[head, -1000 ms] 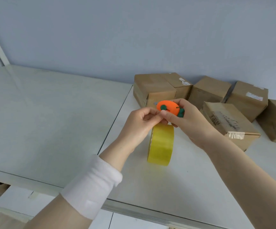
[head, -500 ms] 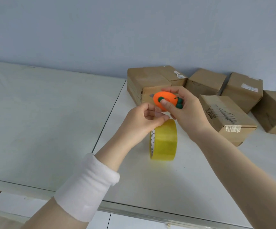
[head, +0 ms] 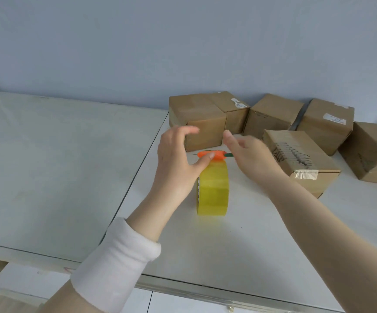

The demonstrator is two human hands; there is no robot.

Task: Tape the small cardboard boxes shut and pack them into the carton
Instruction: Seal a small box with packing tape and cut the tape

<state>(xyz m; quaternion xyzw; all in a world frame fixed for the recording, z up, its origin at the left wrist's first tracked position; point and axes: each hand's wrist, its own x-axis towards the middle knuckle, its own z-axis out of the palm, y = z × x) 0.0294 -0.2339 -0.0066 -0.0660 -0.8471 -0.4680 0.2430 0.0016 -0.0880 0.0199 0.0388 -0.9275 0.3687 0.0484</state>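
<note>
— What takes up most of the frame?

— A pale blue wall (head: 183,41) across the top half, and under it a white table (head: 58,166) made of two panels, with a seam running from the upper middle down toward the lower left.

— And the cardboard boxes (head: 196,118)?

— Six of them are bunched at the right of the frame, along the back of the table against the wall. They look closed. The printed box (head: 295,154) lies nearest the camera, with a strip of tape on its front flap.

— What about the hands?

— Both reach in from the bottom edge and meet near the centre. The left hand (head: 175,159) is released, its fingers loosely spread and holding nothing, and its thumb tip lies at the top of the tape roll (head: 213,190). The right hand (head: 250,152) is blurred, but its fingers are stretched out and it too is empty.

— Where is the roll?

— It stands on its edge on the table at the centre of the frame, between the two forearms. It is yellow.

— Anything smaller?

— There is a white wristband (head: 117,263) on the left forearm. A little orange cutter (head: 214,154) with a green end sits just above the roll in the picture. I cannot tell whether it lies on the roll or on the table behind it.
</note>
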